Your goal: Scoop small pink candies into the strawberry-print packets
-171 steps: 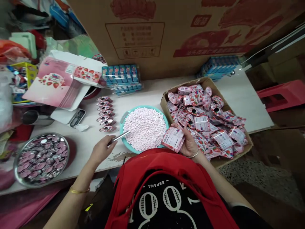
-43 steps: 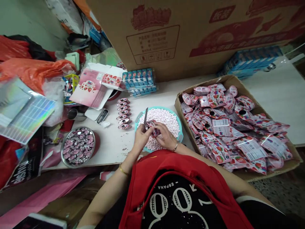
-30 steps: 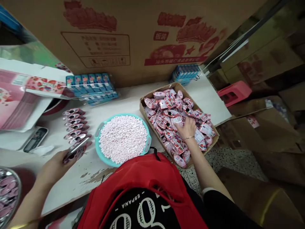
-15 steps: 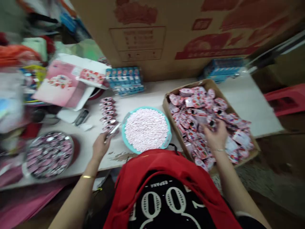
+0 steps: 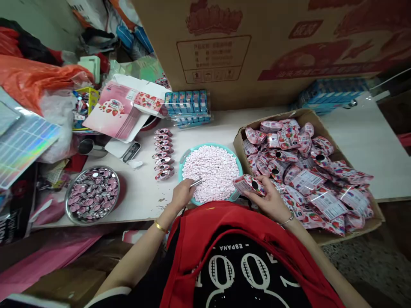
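Note:
My left hand (image 5: 181, 193) grips a small metal scoop (image 5: 196, 182) whose tip rests in the pale pink candies of a teal basin (image 5: 184, 155). My right hand (image 5: 270, 197) holds a pink strawberry-print pouch (image 5: 250, 184) just right of the basin, at the near corner of a cardboard box (image 5: 307, 114) heaped with the same pouches. A column of several filled pouches (image 5: 162, 153) lies left of the basin.
A metal bowl of pink round lids (image 5: 93, 194) sits at the left table edge. A small scale (image 5: 130, 151), a pink carton (image 5: 116, 110) and blue packs (image 5: 189, 104) lie behind. A large cardboard carton (image 5: 272, 38) walls the back. Bags and clutter fill the left.
My left hand put a filled pouch at the end of the column and brought the scoop back into the candies. My right hand pulled a fresh pouch out of the box toward the basin.

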The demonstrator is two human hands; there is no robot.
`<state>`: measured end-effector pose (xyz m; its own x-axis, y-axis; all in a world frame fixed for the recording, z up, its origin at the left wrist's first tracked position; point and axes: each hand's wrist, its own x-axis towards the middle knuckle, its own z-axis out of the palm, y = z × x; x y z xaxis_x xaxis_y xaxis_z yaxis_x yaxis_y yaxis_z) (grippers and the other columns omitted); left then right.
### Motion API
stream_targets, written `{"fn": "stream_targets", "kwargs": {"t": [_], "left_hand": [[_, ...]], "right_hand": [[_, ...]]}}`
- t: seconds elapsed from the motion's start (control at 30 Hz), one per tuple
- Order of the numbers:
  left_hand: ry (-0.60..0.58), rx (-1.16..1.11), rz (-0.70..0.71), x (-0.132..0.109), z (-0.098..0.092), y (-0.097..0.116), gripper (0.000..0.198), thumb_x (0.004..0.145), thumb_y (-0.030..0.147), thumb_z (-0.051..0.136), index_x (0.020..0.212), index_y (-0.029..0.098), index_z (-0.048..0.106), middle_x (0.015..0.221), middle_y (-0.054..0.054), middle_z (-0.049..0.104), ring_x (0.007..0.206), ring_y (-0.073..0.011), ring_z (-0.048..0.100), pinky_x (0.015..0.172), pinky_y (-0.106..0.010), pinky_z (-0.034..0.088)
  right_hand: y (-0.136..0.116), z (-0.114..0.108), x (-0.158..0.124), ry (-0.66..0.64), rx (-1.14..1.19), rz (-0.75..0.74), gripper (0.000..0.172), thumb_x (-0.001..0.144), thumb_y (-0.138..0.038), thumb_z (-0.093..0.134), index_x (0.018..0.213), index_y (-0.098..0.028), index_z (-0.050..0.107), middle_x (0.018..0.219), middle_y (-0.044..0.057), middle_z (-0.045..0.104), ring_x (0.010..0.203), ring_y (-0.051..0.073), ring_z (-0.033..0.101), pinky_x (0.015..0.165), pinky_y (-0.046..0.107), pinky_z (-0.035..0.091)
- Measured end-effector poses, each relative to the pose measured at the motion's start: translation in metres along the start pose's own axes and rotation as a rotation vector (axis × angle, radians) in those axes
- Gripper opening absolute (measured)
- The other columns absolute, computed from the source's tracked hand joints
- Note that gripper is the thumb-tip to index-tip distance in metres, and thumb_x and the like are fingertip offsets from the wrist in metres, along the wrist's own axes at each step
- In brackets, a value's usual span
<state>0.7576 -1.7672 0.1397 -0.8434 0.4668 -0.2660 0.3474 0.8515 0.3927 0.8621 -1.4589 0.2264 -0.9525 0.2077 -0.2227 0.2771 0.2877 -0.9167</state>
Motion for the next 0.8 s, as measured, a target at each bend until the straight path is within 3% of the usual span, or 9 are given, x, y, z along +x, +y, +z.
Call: {"fn": "stream_targets", "kwargs": {"t": [0.2, 0.37, 0.57, 0.67, 0.8], "left_hand": [[0.053, -0.1, -0.029, -0.022, -0.01, -0.023, 0.025, 0.093, 0.037, 0.05, 0.108, 0.021, 0.061, 0.103, -0.007, 0.067, 0.092, -0.023, 0.062, 0.078, -0.033, 0.047], [0.077, -0.266, -0.06, -0.03, -0.004, -0.029, 0.029, 0.092, 0.041, 0.051, 0.108, 0.02, 0.061, 0.103, -0.007, 0.067, 0.088, -0.0211, 0.062, 0.079, -0.033, 0.047], [0.224, -0.559, -0.101, -0.041, -0.004, -0.037, 0.03, 0.088, 0.042, 0.056, 0.105, 0.019, 0.061, 0.101, -0.008, 0.065, 0.092, -0.0205, 0.06, 0.084, -0.033, 0.048], [0.329, -0.588, -0.154, -0.051, -0.015, -0.055, 0.031, 0.086, 0.043, 0.057, 0.104, 0.018, 0.061, 0.097, -0.007, 0.065, 0.087, -0.0191, 0.059, 0.08, -0.032, 0.048], [0.458, -0.482, -0.271, -0.066, -0.029, -0.097, 0.031, 0.085, 0.042, 0.057, 0.103, 0.016, 0.061, 0.094, -0.007, 0.064, 0.081, -0.0177, 0.058, 0.074, -0.029, 0.046]], "right_hand": [[0.002, 0.007, 0.001, 0.055, 0.018, 0.003, 0.037, 0.079, -0.044, 0.07, 0.102, -0.022, 0.05, 0.096, 0.004, 0.063, 0.087, 0.021, 0.06, 0.081, 0.034, 0.049], [-0.006, 0.022, 0.009, 0.044, 0.01, -0.056, 0.032, 0.08, -0.044, 0.069, 0.098, -0.022, 0.054, 0.092, 0.004, 0.062, 0.083, 0.02, 0.058, 0.077, 0.033, 0.048], [-0.008, 0.027, 0.014, 0.063, 0.015, -0.083, 0.034, 0.078, -0.045, 0.071, 0.098, -0.022, 0.055, 0.09, 0.003, 0.062, 0.082, 0.02, 0.059, 0.077, 0.034, 0.048], [-0.003, 0.028, 0.014, 0.06, -0.002, -0.1, 0.034, 0.078, -0.045, 0.071, 0.099, -0.022, 0.056, 0.091, 0.003, 0.062, 0.083, 0.021, 0.059, 0.077, 0.034, 0.048], [0.009, 0.029, 0.014, 0.06, -0.028, -0.112, 0.036, 0.078, -0.045, 0.071, 0.102, -0.023, 0.056, 0.093, 0.004, 0.062, 0.083, 0.021, 0.06, 0.076, 0.034, 0.049]]}}
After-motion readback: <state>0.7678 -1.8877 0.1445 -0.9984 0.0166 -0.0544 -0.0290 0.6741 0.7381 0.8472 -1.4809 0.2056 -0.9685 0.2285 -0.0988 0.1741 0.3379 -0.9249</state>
